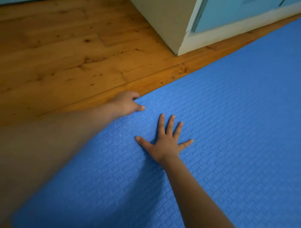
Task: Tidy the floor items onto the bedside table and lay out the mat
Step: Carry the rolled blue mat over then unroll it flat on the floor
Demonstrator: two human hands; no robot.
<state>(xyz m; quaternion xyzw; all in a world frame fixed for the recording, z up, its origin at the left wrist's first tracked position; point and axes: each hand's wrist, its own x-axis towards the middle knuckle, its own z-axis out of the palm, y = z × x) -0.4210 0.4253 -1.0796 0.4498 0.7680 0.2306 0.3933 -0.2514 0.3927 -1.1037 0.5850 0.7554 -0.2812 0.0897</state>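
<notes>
Head view: two hands [167,140], one mat [238,124]

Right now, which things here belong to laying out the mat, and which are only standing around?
Belong to the job:
- blue mat
- left hand, gripping the mat's edge
- right hand, flat on the mat

Only standing around:
- wooden floor
- cabinet

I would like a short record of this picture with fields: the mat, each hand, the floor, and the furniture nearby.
mat: blue mat, textured, spread flat on the floor
left hand: left hand grips the mat's edge
right hand: right hand lies flat on the mat, fingers spread
floor: wooden floor, bare planks beside the mat
furniture: pale cabinet, at the far edge of the mat
</notes>
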